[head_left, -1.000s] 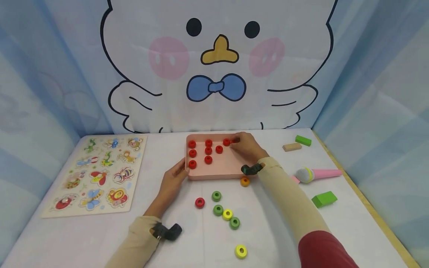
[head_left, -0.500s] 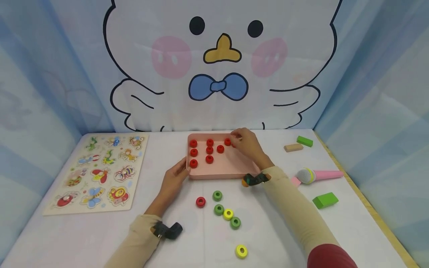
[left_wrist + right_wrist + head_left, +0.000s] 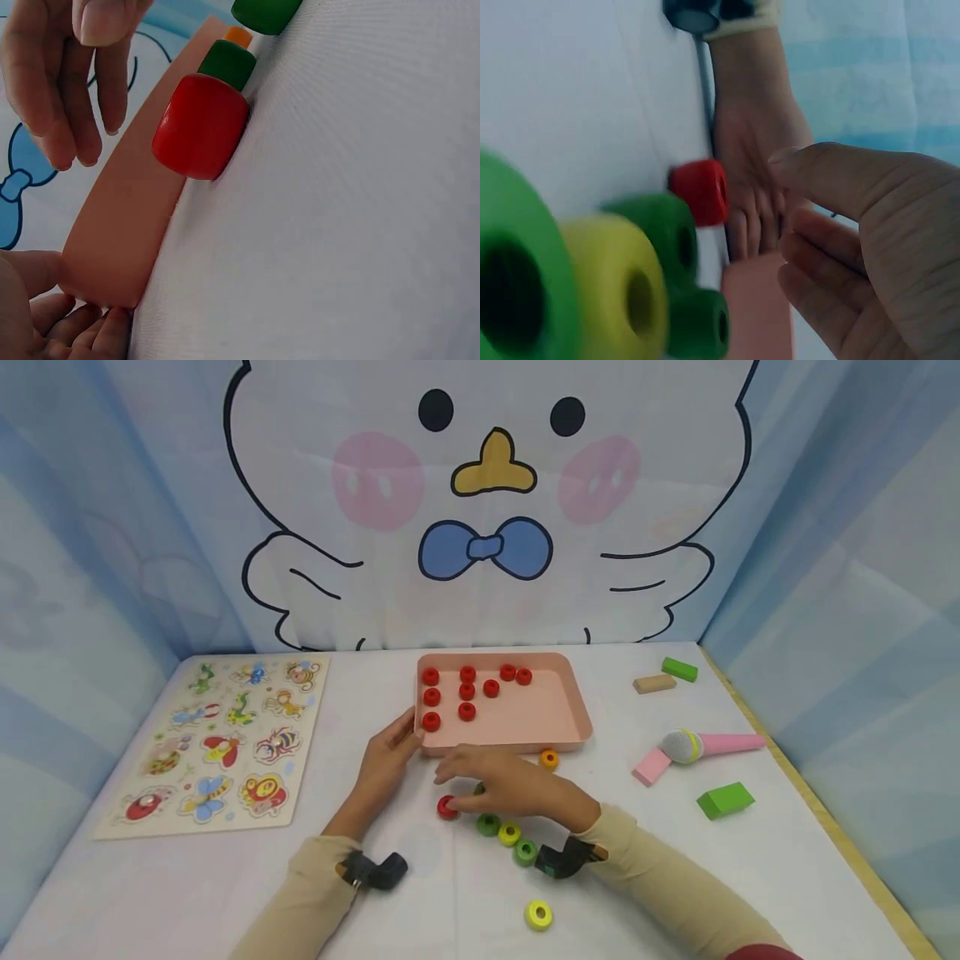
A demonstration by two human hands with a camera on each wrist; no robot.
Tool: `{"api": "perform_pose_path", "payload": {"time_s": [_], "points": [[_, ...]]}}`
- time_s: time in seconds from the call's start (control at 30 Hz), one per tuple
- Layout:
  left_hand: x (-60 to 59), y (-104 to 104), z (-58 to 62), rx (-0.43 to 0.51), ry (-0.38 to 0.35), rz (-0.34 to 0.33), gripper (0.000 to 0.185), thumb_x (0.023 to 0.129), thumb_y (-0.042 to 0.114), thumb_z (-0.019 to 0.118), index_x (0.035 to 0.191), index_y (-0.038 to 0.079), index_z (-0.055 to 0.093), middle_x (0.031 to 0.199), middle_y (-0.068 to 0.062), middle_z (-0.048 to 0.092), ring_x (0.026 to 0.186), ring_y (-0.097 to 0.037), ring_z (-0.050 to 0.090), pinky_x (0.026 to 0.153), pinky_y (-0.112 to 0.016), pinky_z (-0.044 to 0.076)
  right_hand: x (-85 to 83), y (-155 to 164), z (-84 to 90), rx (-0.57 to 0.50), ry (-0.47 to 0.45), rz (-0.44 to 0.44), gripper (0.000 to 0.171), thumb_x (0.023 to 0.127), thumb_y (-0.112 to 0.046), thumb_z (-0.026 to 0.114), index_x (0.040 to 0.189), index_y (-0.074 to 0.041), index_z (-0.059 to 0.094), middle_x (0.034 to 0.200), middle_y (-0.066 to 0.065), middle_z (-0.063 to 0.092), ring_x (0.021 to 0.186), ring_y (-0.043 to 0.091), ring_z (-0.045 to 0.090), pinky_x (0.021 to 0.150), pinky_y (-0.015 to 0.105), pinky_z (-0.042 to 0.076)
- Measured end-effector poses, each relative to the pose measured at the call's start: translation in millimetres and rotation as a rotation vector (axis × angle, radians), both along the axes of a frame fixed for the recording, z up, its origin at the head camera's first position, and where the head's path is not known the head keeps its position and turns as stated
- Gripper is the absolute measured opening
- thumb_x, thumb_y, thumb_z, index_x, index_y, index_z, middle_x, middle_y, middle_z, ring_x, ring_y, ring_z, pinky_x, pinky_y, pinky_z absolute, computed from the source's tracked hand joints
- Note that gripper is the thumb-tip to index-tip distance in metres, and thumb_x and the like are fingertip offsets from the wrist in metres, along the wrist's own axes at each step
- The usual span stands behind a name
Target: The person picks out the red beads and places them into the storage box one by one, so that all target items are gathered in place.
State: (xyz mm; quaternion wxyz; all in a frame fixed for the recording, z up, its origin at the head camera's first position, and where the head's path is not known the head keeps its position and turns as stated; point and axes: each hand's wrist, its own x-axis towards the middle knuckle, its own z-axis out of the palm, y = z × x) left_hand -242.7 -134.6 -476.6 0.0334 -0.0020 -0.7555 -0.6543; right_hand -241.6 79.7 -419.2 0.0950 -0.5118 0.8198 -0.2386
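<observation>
My left hand holds the front left corner of a pink tray, thumb against its wall in the left wrist view. Several red beads sit inside the tray, mostly left and along the back. Over the table in front of it is my right hand, fingers loosely bent and nothing between them. Its thumb overlaps a loose red bead in the head view; the right wrist view shows thumb and fingers apart from that red bead. The hand partly hides one green bead.
Green beads, yellow beads and an orange bead lie in front of the tray. A picture puzzle board is at left. To the right lie a toy microphone, a pink block, green blocks and a wooden block.
My right hand has let go of a red bead at the tray's back and moved forward and left, out to the loose red bead. My left hand stays at the tray corner.
</observation>
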Motion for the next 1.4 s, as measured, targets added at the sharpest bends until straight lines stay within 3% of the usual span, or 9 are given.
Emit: {"api": "perform_pose_path", "payload": {"time_s": [0.13,0.27,0.4,0.7,1.0,1.23,1.4], "points": [[-0.4,-1,-6.3,0.04,0.033,0.005,0.052,0.099,0.018,0.059,0.149,0.008,0.044,0.148,-0.008,0.046,0.137,-0.02,0.04,0.113,-0.036,0.032,8.0,-4,-12.5,0.008,0.038,0.057,0.031,0.091,-0.022,0.073,0.12,-0.012,0.069,0.118,-0.004,0.063,0.11,0.006,0.055,0.098,0.018,0.044],[1.0,0,-7.8,0.032,0.014,0.01,0.053,0.1,0.019,0.058,0.149,0.009,0.042,0.149,-0.007,0.045,0.138,-0.018,0.039,0.112,-0.035,0.033,13.7,-5,-25.2,0.04,0.039,0.042,0.026,0.092,-0.019,0.071,0.117,-0.013,0.07,0.115,-0.006,0.062,0.105,0.004,0.055,0.097,0.015,0.043],[2.5,-1,-8.6,0.035,0.005,0.01,0.053,0.1,0.019,0.057,0.15,0.008,0.041,0.15,-0.006,0.043,0.138,-0.017,0.038,0.112,-0.034,0.033,18.1,-6,-34.9,0.0,0.067,0.052,0.024,0.093,-0.015,0.07,0.116,-0.011,0.07,0.115,-0.004,0.062,0.106,0.005,0.055,0.097,0.014,0.042],[6.0,-6,-10.3,0.046,0.034,0.018,0.053,0.1,0.017,0.057,0.149,0.005,0.041,0.15,-0.01,0.043,0.138,-0.02,0.038,0.112,-0.035,0.033,21.7,-11,-38.6,-0.079,0.126,0.076,0.021,0.093,-0.013,0.07,0.113,-0.01,0.07,0.112,-0.002,0.062,0.105,0.006,0.056,0.097,0.013,0.042],[-7.8,10,-13.4,0.031,0.031,-0.055,0.054,0.1,0.021,0.058,0.15,0.008,0.042,0.151,-0.006,0.043,0.138,-0.017,0.039,0.111,-0.031,0.034,24.0,6,-44.2,-0.098,0.134,-0.007,0.019,0.091,-0.012,0.071,0.11,-0.01,0.07,0.11,-0.003,0.061,0.101,0.007,0.057,0.093,0.017,0.046],[-8.0,4,-5.4,0.021,0.044,-0.035,0.054,0.101,0.021,0.058,0.15,0.007,0.04,0.151,-0.008,0.041,0.139,-0.019,0.037,0.113,-0.034,0.032,20.5,2,-39.5,-0.117,0.127,0.012,0.021,0.092,-0.014,0.07,0.113,-0.009,0.069,0.112,-0.002,0.06,0.104,0.008,0.056,0.096,0.018,0.045],[-5.0,-4,-6.2,-0.016,0.034,-0.016,0.056,0.101,0.024,0.058,0.151,0.008,0.039,0.152,-0.006,0.04,0.14,-0.018,0.035,0.114,-0.034,0.03,18.4,-5,-40.3,-0.155,0.14,0.066,0.021,0.091,-0.012,0.072,0.112,-0.008,0.07,0.112,-0.001,0.061,0.106,0.009,0.057,0.098,0.017,0.044]]}}
